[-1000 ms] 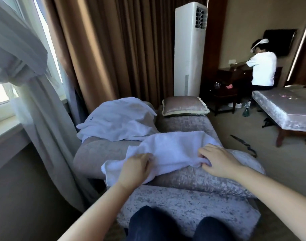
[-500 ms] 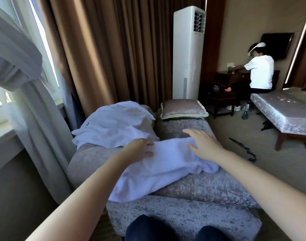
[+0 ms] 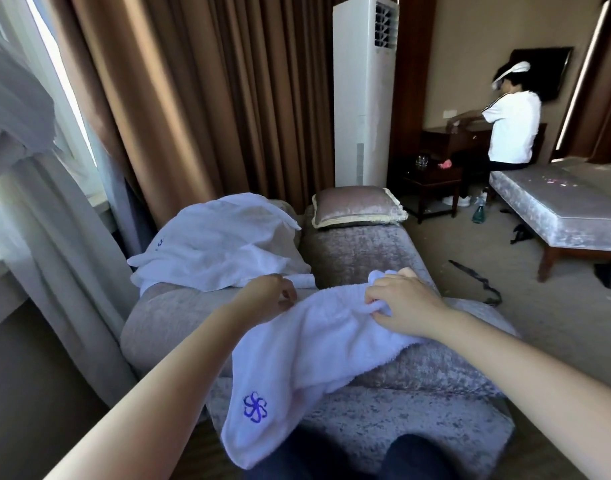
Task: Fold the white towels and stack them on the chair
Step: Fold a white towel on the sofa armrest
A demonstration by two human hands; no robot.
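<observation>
A white towel [image 3: 307, 348] with a blue flower logo lies across the grey velvet chair [image 3: 366, 251], its near end hanging over the front toward my knees. My right hand [image 3: 401, 303] is closed on the bunched far edge of this towel. My left hand [image 3: 267, 299] sits at the towel's far left edge with fingers curled; whether it pinches the cloth is unclear. A second pile of white towels [image 3: 217, 244] lies crumpled on the chair's left arm.
A velvet cushion [image 3: 356, 207] rests at the chair's back. Brown curtains [image 3: 207, 98] and a white standing air conditioner [image 3: 364, 91] stand behind. A sheer curtain hangs at left. Another person in a white shirt [image 3: 512, 129] sits by a bench [image 3: 557, 209] at right.
Both hands moved from the towel's near edge to its far edge. The right hand closed on the cloth, and the near end slid down over the chair's front.
</observation>
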